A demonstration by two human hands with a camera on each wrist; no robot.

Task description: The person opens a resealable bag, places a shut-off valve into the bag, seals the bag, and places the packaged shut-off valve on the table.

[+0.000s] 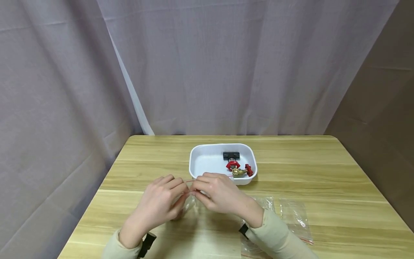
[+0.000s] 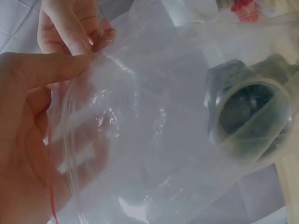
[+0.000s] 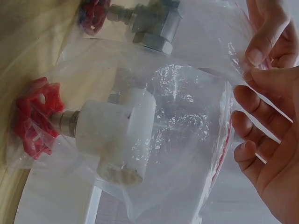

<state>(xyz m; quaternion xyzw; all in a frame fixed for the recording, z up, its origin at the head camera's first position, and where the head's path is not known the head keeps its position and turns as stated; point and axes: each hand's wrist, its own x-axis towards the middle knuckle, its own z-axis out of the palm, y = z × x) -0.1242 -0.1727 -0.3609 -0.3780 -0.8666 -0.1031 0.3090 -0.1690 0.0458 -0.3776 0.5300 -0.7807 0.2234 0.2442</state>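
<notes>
Clear zip-bag plastic point(image 3: 180, 135) is enclosing the white valve point(image 3: 117, 133) and metal valve point(image 3: 154, 28) while your left hand point(image 1: 160, 198) and right hand point(image 1: 216, 191) are pinching its edge, black valve point(image 1: 231, 155) and brass valve point(image 1: 238, 173) lying unbagged in the white tray point(image 1: 207, 163), handling seemingly midway

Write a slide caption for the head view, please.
The left hand and right hand pinch clear plastic in front of a white tray holding two red-handled valves.

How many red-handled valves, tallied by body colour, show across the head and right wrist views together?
Black T-shaped valve with red handwheel: 1
Brass-coloured metal valve with red handwheel: 1
White T-shaped valve with red handwheel: 1
Silver metal valve with red handwheel: 1
Total: 4
</notes>
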